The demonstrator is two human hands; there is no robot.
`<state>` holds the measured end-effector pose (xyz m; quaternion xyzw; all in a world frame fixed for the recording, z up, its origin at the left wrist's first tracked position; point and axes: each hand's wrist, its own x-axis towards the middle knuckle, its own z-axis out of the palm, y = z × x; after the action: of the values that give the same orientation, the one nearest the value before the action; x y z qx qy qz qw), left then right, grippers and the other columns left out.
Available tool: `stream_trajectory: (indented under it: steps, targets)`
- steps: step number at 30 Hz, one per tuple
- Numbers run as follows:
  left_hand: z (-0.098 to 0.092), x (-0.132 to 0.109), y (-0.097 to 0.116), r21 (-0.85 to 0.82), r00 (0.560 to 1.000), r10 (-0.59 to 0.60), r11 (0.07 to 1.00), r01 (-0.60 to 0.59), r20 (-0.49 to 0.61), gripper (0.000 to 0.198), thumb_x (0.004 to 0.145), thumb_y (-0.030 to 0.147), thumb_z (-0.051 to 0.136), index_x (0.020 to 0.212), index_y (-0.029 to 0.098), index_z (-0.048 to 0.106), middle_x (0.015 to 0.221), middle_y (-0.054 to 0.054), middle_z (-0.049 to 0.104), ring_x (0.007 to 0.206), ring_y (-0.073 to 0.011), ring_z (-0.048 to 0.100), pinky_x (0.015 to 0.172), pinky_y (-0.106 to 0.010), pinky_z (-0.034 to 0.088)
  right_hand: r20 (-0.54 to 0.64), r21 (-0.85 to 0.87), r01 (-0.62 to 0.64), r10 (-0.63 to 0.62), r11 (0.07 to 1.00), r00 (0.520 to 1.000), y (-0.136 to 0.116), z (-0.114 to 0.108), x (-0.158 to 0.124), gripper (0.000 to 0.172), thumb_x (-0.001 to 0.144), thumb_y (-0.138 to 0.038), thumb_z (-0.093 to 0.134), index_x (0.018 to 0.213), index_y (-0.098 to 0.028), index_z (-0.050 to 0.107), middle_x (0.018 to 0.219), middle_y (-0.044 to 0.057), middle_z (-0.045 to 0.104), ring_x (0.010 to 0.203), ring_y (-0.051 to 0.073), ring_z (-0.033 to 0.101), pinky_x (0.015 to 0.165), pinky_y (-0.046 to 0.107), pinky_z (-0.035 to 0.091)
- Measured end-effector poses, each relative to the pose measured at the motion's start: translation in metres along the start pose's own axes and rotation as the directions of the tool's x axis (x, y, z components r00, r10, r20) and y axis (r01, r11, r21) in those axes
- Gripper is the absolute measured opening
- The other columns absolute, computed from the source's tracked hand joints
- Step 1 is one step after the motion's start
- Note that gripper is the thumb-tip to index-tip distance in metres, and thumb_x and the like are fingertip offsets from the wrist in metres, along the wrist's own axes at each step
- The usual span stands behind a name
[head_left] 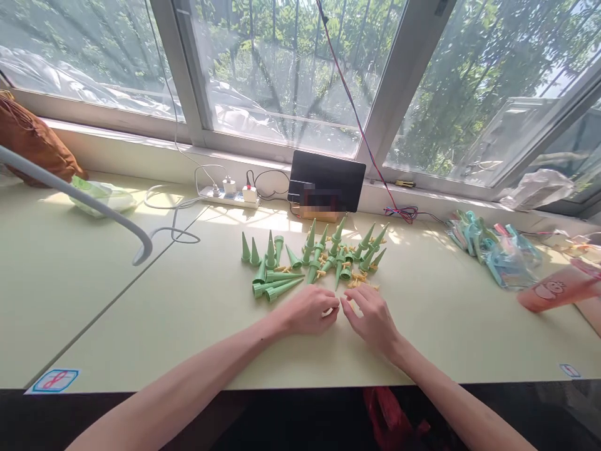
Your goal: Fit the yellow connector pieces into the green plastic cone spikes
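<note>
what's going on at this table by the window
A person has both bare hands at a pale yellow-green table. The curled left hand and the right hand are close together in front of green plastic-looking cones and small yellow pieces. Some cones stand point up; others lie on their sides. Whether either hand holds anything is too small to tell.

Can't tell if my left hand (313, 310) is pinching anything, it's curled too tight to show. Lower part of the black screen (328, 178) is pixelated mush. Brown bag (35, 141) runs off the left edge, pink cup (554, 288)'s blurry, and the red thing (387, 416) under the table edge (291, 383) is partly hidden.
</note>
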<state>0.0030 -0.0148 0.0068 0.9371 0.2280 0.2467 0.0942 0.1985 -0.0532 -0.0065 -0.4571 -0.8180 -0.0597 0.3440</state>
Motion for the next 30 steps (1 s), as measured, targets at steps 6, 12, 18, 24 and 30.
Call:
stream_trajectory:
  steps: [6, 12, 18, 24, 30]
  targets:
    - [0.002, 0.001, 0.004, 0.006, 1.0, 0.027, 1.0, -0.027, -0.015, 0.023, 0.079, 0.012, 0.05, 0.056, 0.018, 0.052, 0.057, 0.0, 0.058, 0.05, -0.0106, 0.047, 0.054, -0.027, 0.028, -0.002, -0.128, 0.171, -0.172, 0.977, 0.985, 0.015, 0.006, -0.009, 0.01, 0.09, -0.015, 0.055, 0.094, -0.016, 0.065, 0.09, 0.009, 0.067, 0.09, 0.024, 0.059, 0.083, 0.038, 0.048]
    - [0.003, 0.002, 0.003, 0.023, 0.999, 0.021, 1.0, -0.02, -0.03, 0.024, 0.079, 0.013, 0.051, 0.055, 0.018, 0.052, 0.057, -0.001, 0.058, 0.05, -0.0116, 0.048, 0.053, -0.029, 0.03, -0.043, -0.212, 0.216, -0.23, 0.953, 0.972, 0.026, 0.015, 0.007, 0.012, 0.092, -0.013, 0.053, 0.088, -0.017, 0.064, 0.084, 0.008, 0.066, 0.086, 0.023, 0.058, 0.081, 0.037, 0.048]
    - [0.009, 0.001, -0.002, 0.014, 1.0, 0.025, 1.0, -0.026, 0.014, 0.024, 0.076, 0.013, 0.052, 0.053, 0.018, 0.047, 0.053, 0.0, 0.054, 0.045, -0.0112, 0.043, 0.05, -0.03, 0.024, -0.115, -0.097, 0.112, -0.123, 0.989, 0.986, 0.023, 0.012, 0.034, 0.019, 0.097, -0.016, 0.048, 0.087, -0.019, 0.064, 0.08, 0.007, 0.066, 0.077, 0.021, 0.061, 0.073, 0.032, 0.048]
    - [0.013, 0.001, -0.003, -0.006, 1.0, -0.017, 1.0, 0.017, 0.02, 0.028, 0.077, 0.013, 0.052, 0.052, 0.017, 0.039, 0.048, 0.001, 0.047, 0.044, -0.0106, 0.031, 0.049, -0.031, 0.02, 0.246, 0.061, 0.119, -0.13, 0.991, 0.96, -0.006, 0.018, 0.094, 0.02, 0.099, -0.017, 0.045, 0.105, -0.022, 0.064, 0.099, 0.005, 0.069, 0.077, 0.016, 0.064, 0.064, 0.024, 0.044]
    - [0.009, 0.0, -0.002, 0.031, 0.999, -0.044, 0.999, 0.043, 0.027, 0.028, 0.081, 0.015, 0.051, 0.053, 0.018, 0.045, 0.047, 0.0, 0.048, 0.044, -0.0121, 0.033, 0.048, -0.033, 0.021, 0.574, -0.152, 0.321, -0.181, 0.935, 0.798, -0.032, 0.034, 0.137, 0.029, 0.091, 0.0, 0.044, 0.105, -0.019, 0.061, 0.101, 0.008, 0.064, 0.069, 0.015, 0.062, 0.061, 0.024, 0.038]
